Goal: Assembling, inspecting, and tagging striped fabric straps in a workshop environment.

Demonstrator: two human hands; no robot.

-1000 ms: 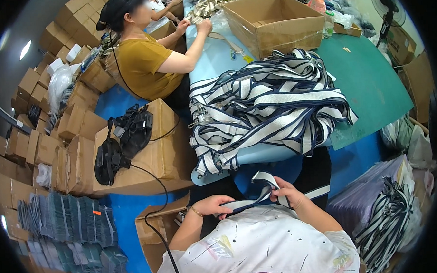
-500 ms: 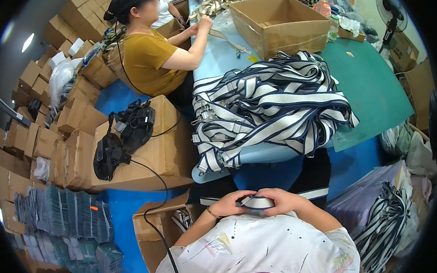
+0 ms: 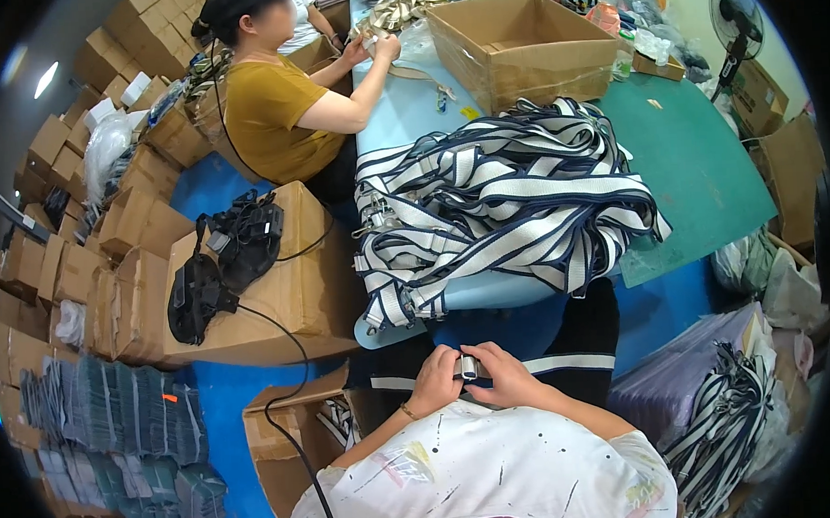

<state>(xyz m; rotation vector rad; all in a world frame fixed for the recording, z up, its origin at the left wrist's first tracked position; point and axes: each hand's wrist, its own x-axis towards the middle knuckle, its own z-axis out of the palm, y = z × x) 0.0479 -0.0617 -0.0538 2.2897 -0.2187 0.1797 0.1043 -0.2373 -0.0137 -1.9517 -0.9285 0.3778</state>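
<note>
Left hand (image 3: 436, 380) and right hand (image 3: 502, 377) together, pinching a silvery rectangular metal buckle (image 3: 469, 368) above the lap, before the light-blue table's (image 3: 477, 293) near edge. Webbing is best kept flat and untwisted. The white woven strap with navy edges (image 3: 568, 364) appears smooth across the lap.

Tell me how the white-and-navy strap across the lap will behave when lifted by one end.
The strap would probably hang floppy, as similar ones fold loosely in the pile. The shiny buckle may swing, looking bulkier than the thin band. Rolling seems unlikely, since it is a flat ribbon.
</note>
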